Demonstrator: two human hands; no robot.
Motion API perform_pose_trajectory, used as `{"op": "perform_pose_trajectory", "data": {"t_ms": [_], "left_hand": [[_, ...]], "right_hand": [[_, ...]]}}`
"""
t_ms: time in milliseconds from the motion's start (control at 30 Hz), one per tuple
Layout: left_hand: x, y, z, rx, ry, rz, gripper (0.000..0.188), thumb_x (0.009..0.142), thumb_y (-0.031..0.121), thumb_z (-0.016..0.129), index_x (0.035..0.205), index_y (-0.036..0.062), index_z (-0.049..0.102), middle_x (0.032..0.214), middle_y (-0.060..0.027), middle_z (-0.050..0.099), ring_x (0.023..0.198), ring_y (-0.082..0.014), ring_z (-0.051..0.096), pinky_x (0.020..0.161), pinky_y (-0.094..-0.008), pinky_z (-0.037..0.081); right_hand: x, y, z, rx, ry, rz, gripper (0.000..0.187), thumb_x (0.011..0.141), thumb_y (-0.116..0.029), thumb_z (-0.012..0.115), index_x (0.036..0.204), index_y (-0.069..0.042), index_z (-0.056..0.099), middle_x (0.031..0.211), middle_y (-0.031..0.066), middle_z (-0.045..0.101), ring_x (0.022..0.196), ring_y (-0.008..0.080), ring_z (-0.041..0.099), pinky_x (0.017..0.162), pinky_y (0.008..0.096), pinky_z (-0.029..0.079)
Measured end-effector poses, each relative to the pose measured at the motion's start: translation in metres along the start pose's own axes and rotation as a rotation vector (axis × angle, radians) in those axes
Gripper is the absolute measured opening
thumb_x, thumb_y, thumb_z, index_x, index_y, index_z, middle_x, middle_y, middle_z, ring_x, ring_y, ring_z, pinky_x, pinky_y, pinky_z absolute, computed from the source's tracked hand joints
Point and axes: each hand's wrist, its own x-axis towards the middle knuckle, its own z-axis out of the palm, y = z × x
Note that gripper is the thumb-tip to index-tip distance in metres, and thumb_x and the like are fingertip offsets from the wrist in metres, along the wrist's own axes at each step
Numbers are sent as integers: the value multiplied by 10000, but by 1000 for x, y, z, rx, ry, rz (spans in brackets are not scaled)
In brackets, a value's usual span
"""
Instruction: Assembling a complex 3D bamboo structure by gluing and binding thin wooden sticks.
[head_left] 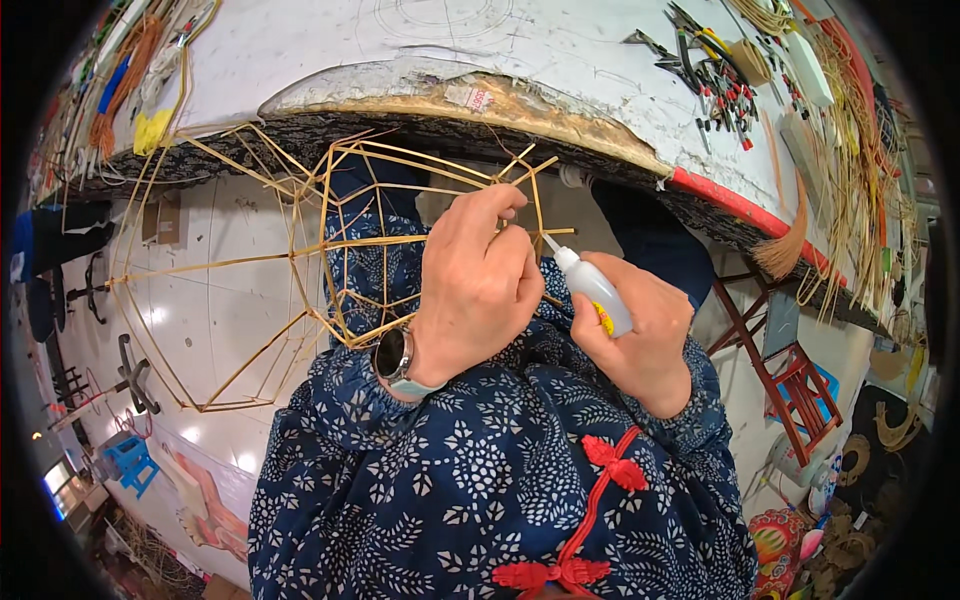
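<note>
A lantern-like frame of thin bamboo strips (380,242) spreads leftward from my lap, its strips joined into several-sided rings. My left hand (475,275), with a watch (393,355) on its wrist, is closed at the frame's right end, fingers curled on the strips; the fingertips are partly hidden behind the hand. My right hand (640,330) grips a small translucent white squeeze bottle (592,283) with a yellow label. The bottle is tilted, and its narrow nozzle points up and left, close to a joint of strips beside my left fingers.
Ahead curves a white worktable (570,50) with a worn, broken front edge. Pliers (685,60) and several small red-and-black clips (735,105) lie on it, with bundled strips (850,150) at right. A dark red folding chair (800,395) and a blue stool (130,460) stand on the floor.
</note>
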Motion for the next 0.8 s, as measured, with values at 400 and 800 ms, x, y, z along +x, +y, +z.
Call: {"op": "perform_pose_trajectory", "data": {"t_ms": [400,800], "left_hand": [[-8,13,-22,20,-26,-20,220,688,-76,623,890,-4,578,1135,-193,543,995,-350,581,790,-398,489],[-2,9,-34,78,17,-113,306,694,-130,549,976,-19,587,1174,-204,533,1023,-355,581,786,-388,511]], "right_hand": [[100,196,-103,4,679,201,184,883,-83,666,1004,19,573,836,8,594,779,73,541,670,236,432],[254,380,-166,-557,677,424,426,780,-336,737,1038,-17,623,1005,196,682,948,365,649,834,456,490]]}}
